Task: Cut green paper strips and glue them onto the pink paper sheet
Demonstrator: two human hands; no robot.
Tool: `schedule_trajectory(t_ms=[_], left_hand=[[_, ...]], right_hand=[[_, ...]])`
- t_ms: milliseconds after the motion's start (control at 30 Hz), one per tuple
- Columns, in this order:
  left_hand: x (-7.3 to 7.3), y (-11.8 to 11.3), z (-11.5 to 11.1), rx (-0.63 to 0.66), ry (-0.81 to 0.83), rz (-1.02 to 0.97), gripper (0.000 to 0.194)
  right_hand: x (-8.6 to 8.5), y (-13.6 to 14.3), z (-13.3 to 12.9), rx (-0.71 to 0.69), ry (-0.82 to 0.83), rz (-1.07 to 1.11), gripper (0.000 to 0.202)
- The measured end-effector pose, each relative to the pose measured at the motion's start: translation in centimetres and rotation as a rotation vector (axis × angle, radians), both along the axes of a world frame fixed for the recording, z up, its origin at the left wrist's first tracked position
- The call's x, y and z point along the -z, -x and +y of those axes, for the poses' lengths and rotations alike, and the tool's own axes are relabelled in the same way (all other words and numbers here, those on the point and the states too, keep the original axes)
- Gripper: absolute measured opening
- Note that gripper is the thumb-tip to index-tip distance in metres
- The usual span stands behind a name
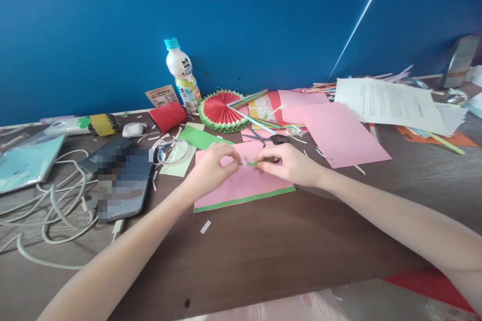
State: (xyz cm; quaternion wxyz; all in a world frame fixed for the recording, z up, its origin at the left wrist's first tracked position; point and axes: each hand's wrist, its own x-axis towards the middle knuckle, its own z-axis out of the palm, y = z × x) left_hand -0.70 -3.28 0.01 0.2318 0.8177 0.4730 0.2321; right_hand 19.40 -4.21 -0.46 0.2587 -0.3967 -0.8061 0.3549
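one slim green paper strip (251,164) is above a pink paper sheet (241,186), pinched between thumb and fingers of the right hand (290,163) on its 3 o'clock side. at its 9 o'clock end, the thumb and forefinger of the left hand (215,166) are drawn together; blur hides whether they grip its pale tip. a green border (244,198) lines the sheet's 6 o'clock edge. at 1 o'clock from the strip lie scissors (260,137); at 11, a red pleated paper fan (221,106) edged in green, with a drink bottle (183,76) at the fan's 10 o'clock. a smartphone (131,185) lies at 9 on the brown desk (286,241), a printed page (387,105) at 2.
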Motion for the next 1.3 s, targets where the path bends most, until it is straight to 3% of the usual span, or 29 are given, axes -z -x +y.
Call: schedule_trajectory(t_ms=[200, 300, 333, 367, 400, 467, 567, 633, 800, 867, 1000, 1133, 1300], left_hand=[[-0.5, 5.4, 4.0, -0.598, -0.043, 0.106, 0.015], [-0.9, 7.5, 4.5, -0.727, -0.103, 0.209, 0.022], [-0.9, 7.9, 4.5, -0.637, -0.096, 0.263, 0.027], [-1.0, 8.1, 4.5, -0.655, -0.121, 0.287, 0.032], [-1.1, 8.1, 4.5, -0.557, -0.135, 0.320, 0.035], [-1.1, 7.7, 4.4, -0.646, -0.239, 0.314, 0.035], [-1.5, 6.2, 3.9, -0.578, -0.339, 0.274, 0.039], [-1.8, 4.8, 3.2, -0.407, -0.218, 0.212, 0.032], [-2.3, 2.4, 1.1, 0.143, 0.358, 0.162, 0.031], [-2.1, 2.4, 0.8, 0.254, 0.480, 0.179, 0.028], [-2.0, 2.9, 0.9, 0.336, 0.521, 0.202, 0.019], [-2.3, 3.0, 0.8, 0.317, 0.544, 0.271, 0.017], [-2.2, 2.8, 0.4, 0.312, 0.529, 0.396, 0.017]], right_hand=[[0.4, -0.6, 1.2, 0.275, -0.161, -0.063, 0.021], [1.1, -0.8, 1.6, 0.319, -0.281, -0.072, 0.022], [1.2, -0.8, 1.7, 0.308, -0.318, -0.073, 0.023], [1.4, -0.8, 1.7, 0.285, -0.351, -0.076, 0.024], [1.5, -0.8, 1.7, 0.253, -0.381, -0.082, 0.026], [1.7, -0.7, 1.6, 0.178, -0.436, -0.095, 0.029], [1.7, -0.5, 1.4, 0.064, -0.541, -0.115, 0.029], [1.8, -0.2, 1.2, 0.004, -0.614, -0.135, 0.029], [2.1, 0.3, 0.7, -0.126, -0.766, -0.173, 0.032], [2.2, 0.3, 0.5, -0.163, -0.807, -0.184, 0.033], [2.2, 0.3, 0.1, -0.202, -0.865, -0.209, 0.033], [2.2, 0.5, -0.1, -0.252, -0.757, -0.202, 0.031], [1.6, 1.3, -0.6, -0.206, -0.229, -0.105, 0.017]])
